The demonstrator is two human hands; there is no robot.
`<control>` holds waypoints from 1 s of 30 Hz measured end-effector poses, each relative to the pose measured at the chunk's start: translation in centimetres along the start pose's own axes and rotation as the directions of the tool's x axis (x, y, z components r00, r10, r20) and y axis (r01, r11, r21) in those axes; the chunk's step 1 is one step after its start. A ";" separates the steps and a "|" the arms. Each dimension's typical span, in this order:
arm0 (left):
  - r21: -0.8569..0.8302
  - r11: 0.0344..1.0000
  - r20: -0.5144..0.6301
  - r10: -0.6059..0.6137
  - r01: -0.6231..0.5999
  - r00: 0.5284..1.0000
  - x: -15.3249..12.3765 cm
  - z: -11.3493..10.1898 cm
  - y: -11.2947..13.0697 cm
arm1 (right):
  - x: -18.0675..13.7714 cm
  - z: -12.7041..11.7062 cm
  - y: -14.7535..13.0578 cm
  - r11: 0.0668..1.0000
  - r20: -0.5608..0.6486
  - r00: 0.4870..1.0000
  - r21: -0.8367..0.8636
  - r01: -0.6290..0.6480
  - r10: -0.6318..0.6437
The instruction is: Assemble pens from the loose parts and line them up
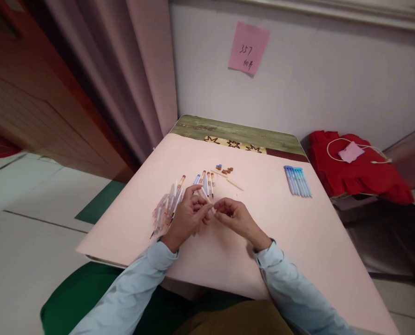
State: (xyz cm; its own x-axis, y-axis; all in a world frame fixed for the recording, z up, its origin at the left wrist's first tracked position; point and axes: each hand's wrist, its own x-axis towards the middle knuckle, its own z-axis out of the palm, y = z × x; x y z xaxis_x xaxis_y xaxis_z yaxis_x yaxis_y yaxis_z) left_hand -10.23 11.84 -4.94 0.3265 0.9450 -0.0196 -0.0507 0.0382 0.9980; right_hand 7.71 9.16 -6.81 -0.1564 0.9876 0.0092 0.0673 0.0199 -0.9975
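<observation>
Hands meet above the pink tabletop (298, 242): left hand (188, 216) and right hand (235, 216) pinch one thin pen part (210, 208) between fingertips. Judged light, stiff and slippery; grip near its ends. Loose pens (205, 179) lie just beyond, blue pens (298, 181) well apart.

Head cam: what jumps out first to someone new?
The two hands meet at the middle of the pink table, left hand and right hand, fingertips pinching a small pen part too small to make out. Just past and left of them lies a loose scatter of pen parts, with a tidy row of blue pens off to the right. A pink note hangs on the wall above.
</observation>
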 end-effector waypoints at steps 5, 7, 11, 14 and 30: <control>0.053 0.999 -0.077 -0.004 0.009 0.997 0.2 -1.0 0.5 | -2.1 -3.6 0.0 0.920 -0.123 0.991 -0.391 -0.001 -0.052; 0.058 0.998 -0.137 0.014 -0.006 0.990 0.4 -1.6 0.7 | -2.5 -5.0 -0.2 0.766 -0.182 0.982 -0.638 -0.074 -0.057; 0.015 1.000 -0.243 0.022 -0.019 0.970 0.9 -2.6 1.0 | -2.4 -6.1 -0.6 0.401 -0.246 0.969 -0.890 -0.216 -0.024; -0.024 1.000 -0.281 0.009 -0.017 0.960 1.1 -2.8 1.0 | -2.3 -5.9 -1.1 0.269 -0.262 0.965 -0.930 -0.249 -0.013; -0.085 0.996 -0.280 -0.001 -0.024 0.960 0.7 -3.3 0.7 | 10.2 -2.0 -2.6 0.299 0.004 0.999 -0.954 -0.009 0.043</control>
State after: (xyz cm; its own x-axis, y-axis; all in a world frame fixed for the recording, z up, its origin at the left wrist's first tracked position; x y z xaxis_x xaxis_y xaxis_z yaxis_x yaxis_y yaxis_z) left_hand -13.18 13.66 -4.46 0.0496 0.9981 -0.0364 -0.1390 0.0430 0.9894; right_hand 7.87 19.53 -3.94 -0.1569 0.9870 -0.0337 0.9619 0.1450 -0.2317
